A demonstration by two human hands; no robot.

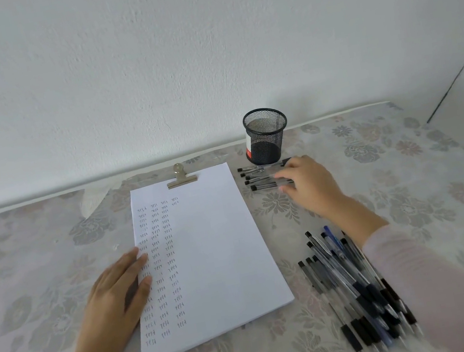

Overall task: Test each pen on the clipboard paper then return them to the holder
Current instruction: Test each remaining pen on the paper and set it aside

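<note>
View from above onto a flower-patterned surface (60, 299) against a white wall. In the middle, clipboard paper (217, 256) held under a metal clip (181, 178), with columns of a small handwritten word (163, 265) down its left side. Left hand (115, 292) laid flat on the paper's left edge, fingers straight, pinning it down and grasping nothing.

Beyond the paper's top right corner, a black mesh holder (266, 135), upright, seemingly with no pens in it. Just in front of the holder, a short row of pens (259, 178) lying side by side. Right hand (306, 184) stretched over that row, fingers loose, resting on or just above the barrels; slightly blurred, no pen visibly pinched. Nearer, right of the paper, a large loose pile of pens (355, 287), partly beneath the pink sleeve (429, 280) of the right arm.

Likely step: picking from the short row, for testing or for the holder; no telling tested from untested.

Possible trouble from here:
- Round barrels rolling apart if brushed by spread fingers.
- Several pens lifted instead of one.
- The light holder knocked over by a knuckle so close by.
- The pile scattered by the forearm above it.
- The two look-alike groups mixed up.
</note>
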